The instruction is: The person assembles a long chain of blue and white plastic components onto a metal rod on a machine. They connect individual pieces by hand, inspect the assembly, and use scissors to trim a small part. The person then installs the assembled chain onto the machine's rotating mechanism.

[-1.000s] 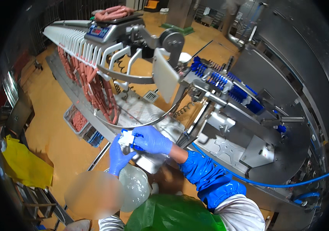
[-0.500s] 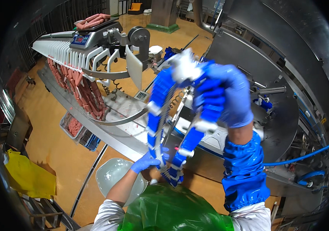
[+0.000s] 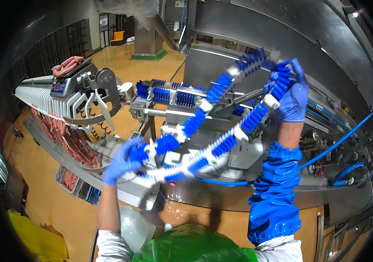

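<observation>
Stretched between my two hands is a loop of blue finned conveyor chain (image 3: 194, 124) with white links. My left hand (image 3: 123, 161), in a blue glove, is closed around the loop's lower left end. The right hand (image 3: 292, 99), also gloved and with a shiny blue sleeve below it, grips the upper right end. The loop hangs tilted in the air over the machine, slightly blurred along its lower run and top. Behind it, a similar blue finned chain (image 3: 175, 95) lies along the machine's metal arm.
Linked sausages (image 3: 66, 139) hang from white hooks (image 3: 64, 102) at the left, and more sausages (image 3: 68, 66) lie on a scale (image 3: 58, 87) above. A tub of pink meat (image 3: 67, 180) sits on the floor. A blue hose (image 3: 343, 131) crosses at right; a pale bowl (image 3: 134, 227) stands below.
The chain loop has swung from hanging upright to a wide slant. My left hand has moved up and left, my right hand to the right. The view has shifted too.
</observation>
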Tool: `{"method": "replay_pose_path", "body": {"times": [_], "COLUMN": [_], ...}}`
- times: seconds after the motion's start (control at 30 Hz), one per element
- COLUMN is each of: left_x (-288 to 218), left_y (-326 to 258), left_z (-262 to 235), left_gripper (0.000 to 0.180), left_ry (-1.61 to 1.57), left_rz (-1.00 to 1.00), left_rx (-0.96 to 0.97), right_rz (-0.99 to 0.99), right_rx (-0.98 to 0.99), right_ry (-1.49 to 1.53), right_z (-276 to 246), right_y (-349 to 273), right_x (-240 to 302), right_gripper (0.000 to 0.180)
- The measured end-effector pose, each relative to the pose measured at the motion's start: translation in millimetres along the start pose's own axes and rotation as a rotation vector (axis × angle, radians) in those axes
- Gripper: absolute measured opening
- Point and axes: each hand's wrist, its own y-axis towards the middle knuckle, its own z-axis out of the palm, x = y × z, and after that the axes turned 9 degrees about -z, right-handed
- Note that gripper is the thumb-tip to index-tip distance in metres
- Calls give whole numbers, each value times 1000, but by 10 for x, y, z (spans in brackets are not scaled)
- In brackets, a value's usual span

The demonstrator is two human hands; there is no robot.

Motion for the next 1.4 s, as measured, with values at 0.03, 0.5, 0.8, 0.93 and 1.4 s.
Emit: {"method": "replay_pose_path", "body": {"times": [0.03, 0.5, 0.8, 0.93, 1.4], "left_x": [-251, -1485, -1436, -1351, -1159], "left_y": [96, 1685, 1897, 1953, 1971], "left_z": [-127, -1061, -1047, -1098, -1046], "left_gripper": [82, 31, 25, 23, 97], "left_ry": [185, 47, 432, 1040, 1201], "left_rz": [97, -13, -361, -481, -774], "left_rx": [-87, -184, -62, 4, 431], "right_rz": [-24, 72, 385, 179, -490], "right_rx": [41, 2, -45, -57, -53], "right_ry": [46, -279, -2028, -2051, -1856], "right_z": [44, -890, -831, -1001, -1310], "right_y": [17, 437, 158, -276, -415], "right_x": [38, 276, -240, -741, -990], "right_gripper": [32, 10, 49, 63, 47]}}
